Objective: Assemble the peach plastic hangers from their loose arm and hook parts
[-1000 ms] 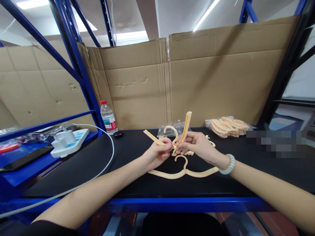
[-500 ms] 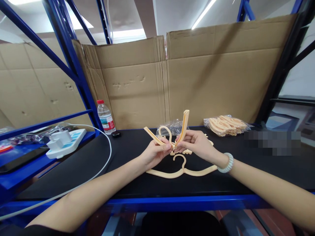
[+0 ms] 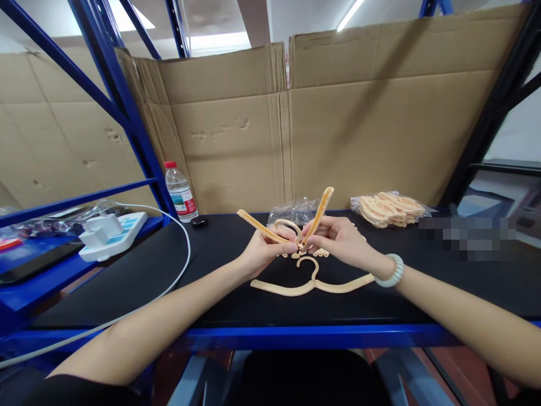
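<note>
Held hanger [image 3: 313, 226] spreads wider than in the earlier frame: left arm [image 3: 253, 221] farther out, right arm [image 3: 323, 204] likewise, hook [image 3: 287, 221] lower. It sits mid-view between the hands, up over the black tabletop [image 3: 228, 237].

Risks, left to right. Left hand [image 3: 262, 254]: thumb and fingertips nearly together, pinching the left arm near the joint [image 3: 301, 246]. Narrow grip, so a slip could let that side swing loose. Centre: joint probably takes the strain; forcing it past its travel might crack it. Flat hanger [image 3: 287, 291] lies between 5 and 6 o'clock from the joint; a drop would likely knock it. Right hand [image 3: 341, 238]: thumb and fingers drawn tight on the right arm's base; uneven push could twist the joint or nip a fingertip.

Looks, left to right: cream, probably plastic. Left arm points to 10 o'clock, orange along its inner face; hook curls toward 11, partly behind fingers; right arm rises to 1, same orange channel, blunt tip. Fingertips cover much of the joint; cannot tell whether it is sound.
</note>
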A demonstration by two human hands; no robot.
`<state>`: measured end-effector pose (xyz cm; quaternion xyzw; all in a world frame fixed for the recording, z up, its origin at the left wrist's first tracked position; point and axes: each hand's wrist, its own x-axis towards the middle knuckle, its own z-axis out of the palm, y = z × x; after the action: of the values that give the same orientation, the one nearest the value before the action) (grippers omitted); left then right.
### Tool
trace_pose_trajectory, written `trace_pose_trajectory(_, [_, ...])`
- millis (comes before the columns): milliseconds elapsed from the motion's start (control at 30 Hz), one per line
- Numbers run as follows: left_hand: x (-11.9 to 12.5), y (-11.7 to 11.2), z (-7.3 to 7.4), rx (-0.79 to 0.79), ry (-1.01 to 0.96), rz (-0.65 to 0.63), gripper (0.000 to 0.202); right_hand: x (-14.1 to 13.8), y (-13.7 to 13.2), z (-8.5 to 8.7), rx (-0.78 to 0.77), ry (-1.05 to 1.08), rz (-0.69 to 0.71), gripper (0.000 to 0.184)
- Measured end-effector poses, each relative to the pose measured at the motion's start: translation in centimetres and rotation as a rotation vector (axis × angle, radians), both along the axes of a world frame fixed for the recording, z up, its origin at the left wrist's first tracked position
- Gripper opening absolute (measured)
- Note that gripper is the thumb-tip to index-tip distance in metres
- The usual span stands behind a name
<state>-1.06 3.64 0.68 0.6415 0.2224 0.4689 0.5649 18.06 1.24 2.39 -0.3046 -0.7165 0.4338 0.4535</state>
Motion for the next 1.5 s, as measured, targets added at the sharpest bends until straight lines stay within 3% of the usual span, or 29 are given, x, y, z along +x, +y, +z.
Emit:
trace_pose_trajectory(133, [0.0,0.4,-0.3,0.023,-0.002,0.028,0.016,0.1,0.2,-0.2,0.021,-0.009,0.001,0.020])
trace_pose_trajectory(467, [-0.2,0.5,-0.2,0.020,0.035,-0.043,0.014,0.0,0.1,-0.6,0.047,0.000,0.008,0.018])
trace_pose_trajectory(867, [0.4,0.0,-1.1,0.082,-0.014,0.067,0.011,-0.2,0.2,-1.0,0.056,0.041,-0.018,0.016])
trace_pose_trajectory(1500, [0.7,-0.4,-1.3,-0.144,-0.130,0.198,0.024,-1.0,0.6,-2.2,0.059,0.151,-0.070,0.026])
